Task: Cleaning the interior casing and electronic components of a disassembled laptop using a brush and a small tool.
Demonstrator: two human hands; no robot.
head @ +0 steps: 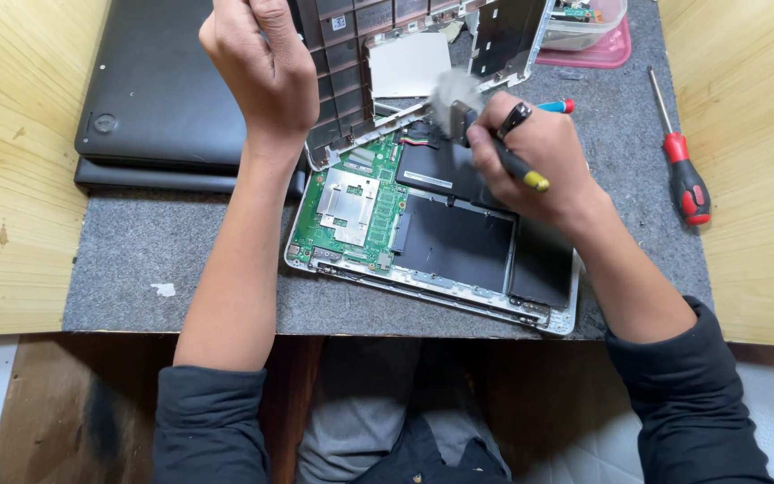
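Head view. My left hand (pixel 262 67) is at 11 o'clock of the frame, raised over the worktop (pixel 181 260). Its fingers are curled and pressed onto the upper edge of the lifted keyboard cover (pixel 351 54), which stands tilted over the open laptop base (pixel 432 233). The exact fingertip contact runs out of frame at the top.

My right hand (pixel 530 157) is at 1 o'clock of the frame centre, above the base. Its fingers are closed around a brush (pixel 485 134) with a black handle and yellow tip; the pale bristles are blurred and sit over the top edge of the base, near the hinge. A second tool with a red-and-blue end (pixel 555 106) is clamped in the same hand.

The base lies at the centre of the worktop, slightly rotated. The green board (pixel 351 211) occupies its 9 o'clock part; the black battery (pixel 459 237) fills the middle and the 3 o'clock part.

A closed black laptop (pixel 159 90) lies at 10 o'clock, beside the cover. A red screwdriver (pixel 683 166) lies at 3 o'clock, well apart from the base. A clear box on a pink lid (pixel 589 31) sits at 1 o'clock, at the frame top.
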